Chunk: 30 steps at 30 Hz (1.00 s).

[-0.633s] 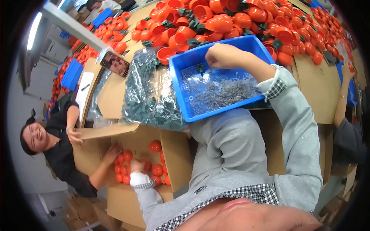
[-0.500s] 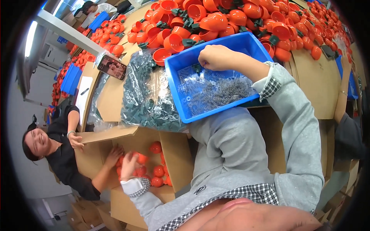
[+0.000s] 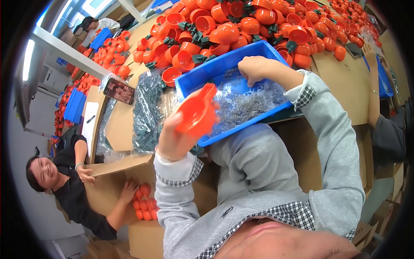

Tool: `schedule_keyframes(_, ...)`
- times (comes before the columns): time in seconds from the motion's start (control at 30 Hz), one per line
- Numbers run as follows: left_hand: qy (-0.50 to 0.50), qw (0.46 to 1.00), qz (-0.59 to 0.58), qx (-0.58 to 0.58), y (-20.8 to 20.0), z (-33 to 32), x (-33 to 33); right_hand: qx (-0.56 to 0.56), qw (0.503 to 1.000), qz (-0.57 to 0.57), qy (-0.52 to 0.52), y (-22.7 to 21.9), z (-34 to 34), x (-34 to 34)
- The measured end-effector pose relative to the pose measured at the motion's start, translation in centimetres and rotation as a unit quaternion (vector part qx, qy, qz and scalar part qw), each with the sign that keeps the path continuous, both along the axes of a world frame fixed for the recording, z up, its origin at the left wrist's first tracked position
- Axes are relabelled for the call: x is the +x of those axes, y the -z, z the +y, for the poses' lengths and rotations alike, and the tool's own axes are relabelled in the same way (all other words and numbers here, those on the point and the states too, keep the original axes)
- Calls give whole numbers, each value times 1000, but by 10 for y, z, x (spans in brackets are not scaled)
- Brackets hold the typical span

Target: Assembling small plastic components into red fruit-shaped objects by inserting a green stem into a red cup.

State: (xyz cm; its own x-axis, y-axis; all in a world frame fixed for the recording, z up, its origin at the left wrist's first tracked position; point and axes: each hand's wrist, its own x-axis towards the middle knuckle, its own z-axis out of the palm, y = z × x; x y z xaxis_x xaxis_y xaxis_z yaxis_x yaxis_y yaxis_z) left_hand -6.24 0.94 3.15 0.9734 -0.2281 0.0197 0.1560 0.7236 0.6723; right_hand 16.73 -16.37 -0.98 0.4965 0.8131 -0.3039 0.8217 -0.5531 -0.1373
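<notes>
My left hand [image 3: 174,138] grips an orange plastic cup [image 3: 196,114] with a short spout-like handle, held up in front of the near left corner of a blue bin [image 3: 241,130]. The cup's hollow side shows, and some fingers are hidden behind it. Inside the bin lie many small metal springs [image 3: 248,105] and small clear plastic pieces. Over them, my right hand [image 3: 261,69] has its fingers curled together in a pinch; whatever is between them is hidden.
Orange cups and dark green clips [image 3: 224,32] are heaped behind the bin. Left of it are a clear bag of green parts [image 3: 148,116] and a phone [image 3: 118,91]. An open carton [image 3: 116,181] holds orange cups [image 3: 145,205]; a co-worker's hand [image 3: 129,188] reaches in.
My left hand has risen from the carton to the bin, bringing an orange cup. My right hand has shifted slightly right and stays over the springs.
</notes>
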Motion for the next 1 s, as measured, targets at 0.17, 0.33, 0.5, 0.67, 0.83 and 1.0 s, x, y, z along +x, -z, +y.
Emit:
schedule_keyframes(0.17,-101,980,88,147,19,-12,54,19,999,34,-15,1,10,-14)
schedule_keyframes(0.33,-240,922,96,288,38,-18,68,331,925,188,-6,-19,-1,0)
schedule_keyframes(0.5,-231,894,95,373,40,-19,69,488,807,329,-39,-19,9,-8)
schedule_keyframes(0.67,-230,896,67,374,45,-17,72,490,829,258,-81,-17,14,-17)
schedule_keyframes(0.83,-233,900,72,361,43,-19,71,476,843,231,-95,-13,17,-20)
schedule_keyframes(1.0,-237,902,75,354,41,-20,70,484,842,215,-103,-14,17,-22)
